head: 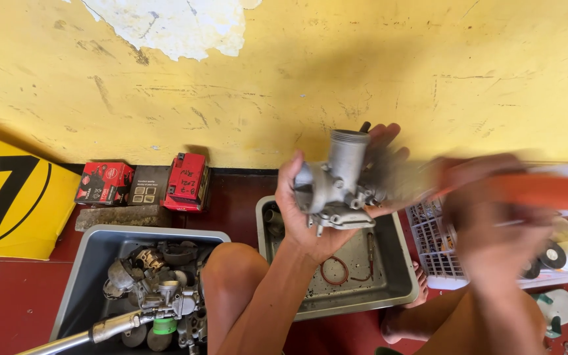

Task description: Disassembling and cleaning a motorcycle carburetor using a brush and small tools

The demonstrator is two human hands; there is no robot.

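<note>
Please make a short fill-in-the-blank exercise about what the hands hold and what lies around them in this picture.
1. The left hand holds a metal ____.
2. The blurred right hand grips an ____ tool.
3. A reddish gasket lies in the ____ tray.
4. The wall is painted ____.

Missing words: carburetor; orange; metal; yellow

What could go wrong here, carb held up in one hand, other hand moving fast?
1. The left hand holds the carburetor alone in mid-air over the metal tray; if the grip slips, it may drop and get dented.
2. The right hand is blurred, swinging an orange tool close by; it might hit the left fingers.
3. The rubber ring lying loose in the tray could get crushed.
</note>
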